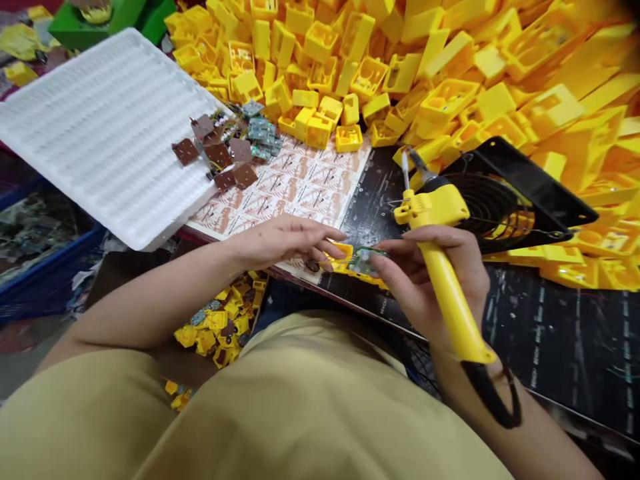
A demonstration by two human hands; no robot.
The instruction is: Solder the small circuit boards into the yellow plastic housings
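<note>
At the table's front edge, my left hand has its fingers and thumb around one end of a small yellow plastic case. A dark round part sits just under those fingers. My right hand grips a yellow soldering gun, its handle lying across the palm and its metal tip pointing up and away. The thumb and fingertips of that same hand pinch a small green circuit board over the case. Fine wires, if any, are too small to make out.
A large heap of yellow cases fills the back and right. Behind the soldering gun leans a black fan. Brown plates and circuit boards lie beside a white foam tray. A blue crate stands at left.
</note>
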